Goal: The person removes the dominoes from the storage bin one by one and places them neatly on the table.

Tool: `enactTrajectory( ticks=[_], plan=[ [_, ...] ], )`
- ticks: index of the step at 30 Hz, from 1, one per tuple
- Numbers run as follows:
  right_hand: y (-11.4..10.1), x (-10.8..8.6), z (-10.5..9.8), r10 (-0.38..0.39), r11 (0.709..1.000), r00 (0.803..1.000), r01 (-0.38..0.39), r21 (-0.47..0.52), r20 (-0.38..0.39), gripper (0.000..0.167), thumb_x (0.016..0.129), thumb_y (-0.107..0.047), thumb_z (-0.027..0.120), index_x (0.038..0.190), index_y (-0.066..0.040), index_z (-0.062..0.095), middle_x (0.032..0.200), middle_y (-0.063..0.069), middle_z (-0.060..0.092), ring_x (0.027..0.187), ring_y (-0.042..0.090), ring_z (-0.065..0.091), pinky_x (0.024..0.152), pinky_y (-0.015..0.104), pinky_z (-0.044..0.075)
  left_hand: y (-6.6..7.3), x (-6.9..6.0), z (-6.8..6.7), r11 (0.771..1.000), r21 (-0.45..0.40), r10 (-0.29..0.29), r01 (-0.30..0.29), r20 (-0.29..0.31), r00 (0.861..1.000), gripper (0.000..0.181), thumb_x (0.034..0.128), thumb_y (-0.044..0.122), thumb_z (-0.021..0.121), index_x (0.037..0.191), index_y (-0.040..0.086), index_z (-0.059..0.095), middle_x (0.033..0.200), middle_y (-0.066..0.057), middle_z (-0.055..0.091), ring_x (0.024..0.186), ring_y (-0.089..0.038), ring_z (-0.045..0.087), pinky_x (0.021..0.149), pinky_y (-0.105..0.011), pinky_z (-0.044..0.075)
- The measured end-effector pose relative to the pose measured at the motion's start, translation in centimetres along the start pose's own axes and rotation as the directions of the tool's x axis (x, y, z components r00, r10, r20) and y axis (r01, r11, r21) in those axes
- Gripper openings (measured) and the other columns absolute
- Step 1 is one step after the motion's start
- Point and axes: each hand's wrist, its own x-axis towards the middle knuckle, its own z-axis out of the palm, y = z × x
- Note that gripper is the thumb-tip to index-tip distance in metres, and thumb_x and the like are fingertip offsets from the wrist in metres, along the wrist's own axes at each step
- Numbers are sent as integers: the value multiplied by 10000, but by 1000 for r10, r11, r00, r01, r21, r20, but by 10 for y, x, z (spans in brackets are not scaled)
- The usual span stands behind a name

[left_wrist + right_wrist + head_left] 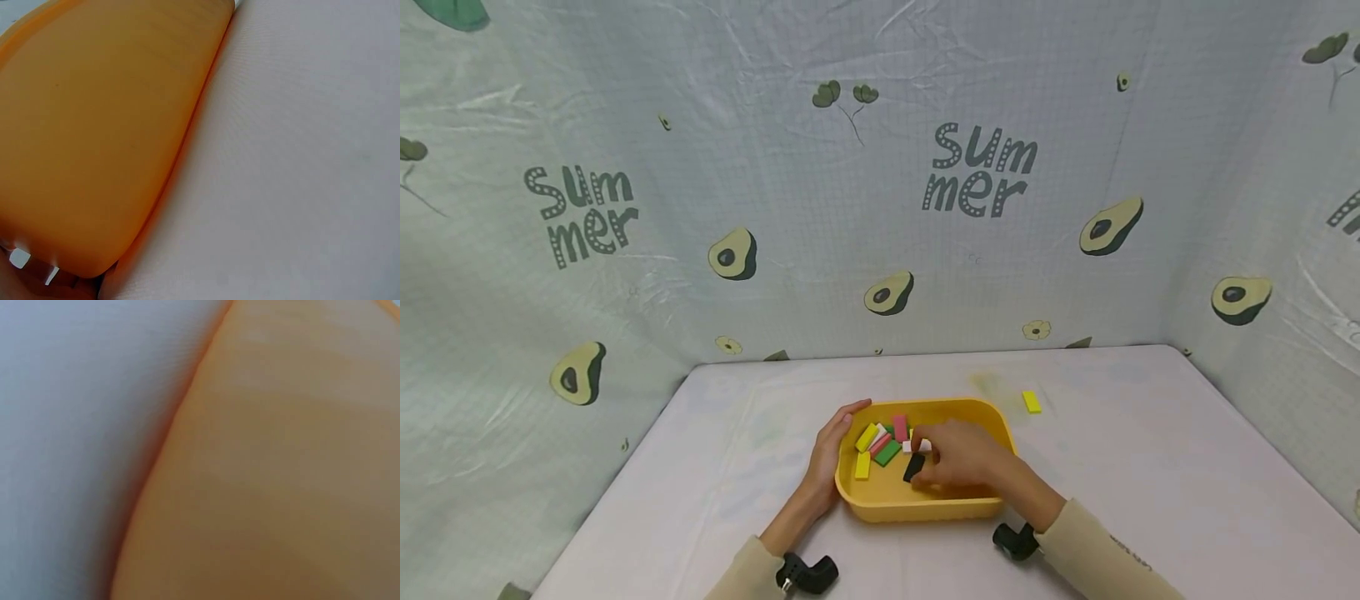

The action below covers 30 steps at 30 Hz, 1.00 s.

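Observation:
A yellow tray (887, 512) holds several small blocks. My left hand (826, 457) grips its left side, with fingers round the far-left corner; in the left wrist view, part of that hand (37, 282) shows beside the tray wall (112, 131). Inside the tray, my right hand (964, 455) pinches a black block (913, 467) between thumb and index finger. White, pink, green and yellow blocks (862, 466) lie to its left and behind it. The right wrist view shows only the tray wall (269, 456) and cloth, with no fingers.
A single yellow block (1032, 402) lies on the white-covered table (1112, 433), behind and right of the tray. Printed fabric (805, 183) hangs behind the table and at both sides. A black wrist device (808, 575) sits at each sleeve.

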Motion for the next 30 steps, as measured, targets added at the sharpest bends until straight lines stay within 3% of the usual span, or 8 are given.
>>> enactTrajectory(
  ticks=[3, 20, 30],
  plan=[
    [0, 1, 1, 3, 1000, 1000, -3, -18, -9, 396, 809, -489, 834, 1087, -236, 707, 697, -106, 574, 677, 91, 521, 614, 250, 409, 0, 0, 0, 1000, 1, 4, -4, 2, 1000, 539, 1124, 372, 278, 1543, 77, 445, 1617, -132, 429, 1497, -328, 405, 1284, -523, 262],
    [3, 2, 4, -33, 998, 998, 30, 60, 51, 389, 826, -356, 850, 1156, -221, 695, 717, -114, 591, 668, 71, 531, 621, 233, 436, -2, -1, -1, 1000, -11, 9, -9, -1, 1000, 527, 1124, 355, 290, 1537, 70, 453, 1610, -146, 434, 1497, -332, 405, 1279, -522, 277],
    [3, 2, 4, 4, 993, 996, -14, 118, 84, 422, 841, -336, 851, 1191, -215, 649, 737, -83, 601, 688, 94, 537, 613, 242, 423, -3, 0, -2, 1000, -4, 12, -12, -5, 1000, 524, 1124, 358, 287, 1536, 82, 458, 1609, -138, 440, 1498, -327, 408, 1280, -518, 274]
  ],
)
